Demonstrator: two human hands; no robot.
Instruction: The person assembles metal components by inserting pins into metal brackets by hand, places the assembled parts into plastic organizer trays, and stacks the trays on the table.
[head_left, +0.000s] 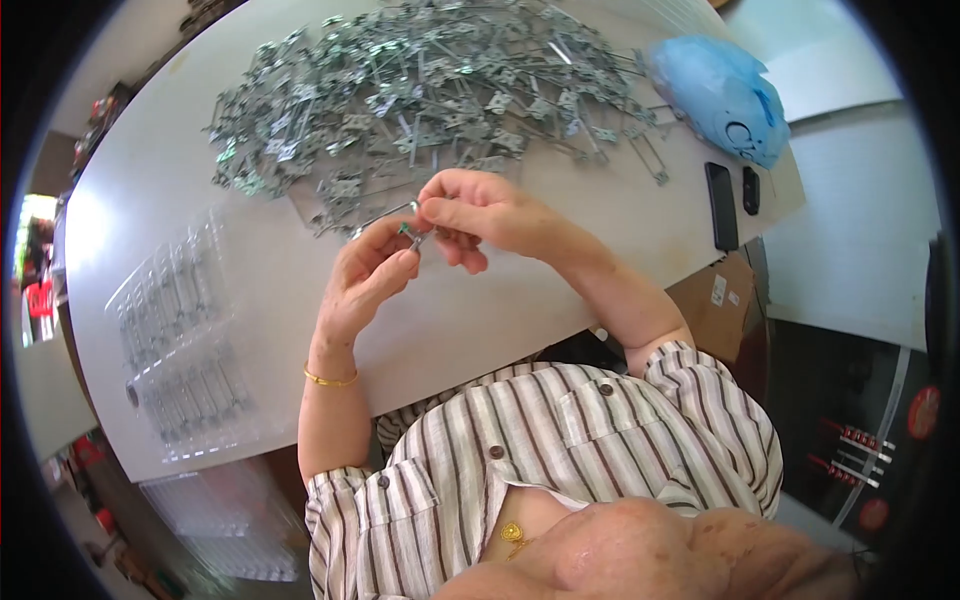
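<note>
Near the table's front edge, both hands meet around a small shiny metal wire-and-plate piece (416,238). My left hand (355,275) pinches it between thumb and fingertips. From the other side, my right hand (478,215) closes thumb and forefinger on its upper end, with the other fingers curled below. Part of the piece is hidden by the fingers. Just beyond the hands spreads a large heap of similar metal pieces (400,105), flat plates with long thin wire rods.
Clear plastic trays (180,330) holding rows of wire pieces lie at the left. A blue plastic bag (715,95), a black phone (721,206) and a small black object (751,190) are at the right. A cardboard box (715,305) stands below the table's right edge.
</note>
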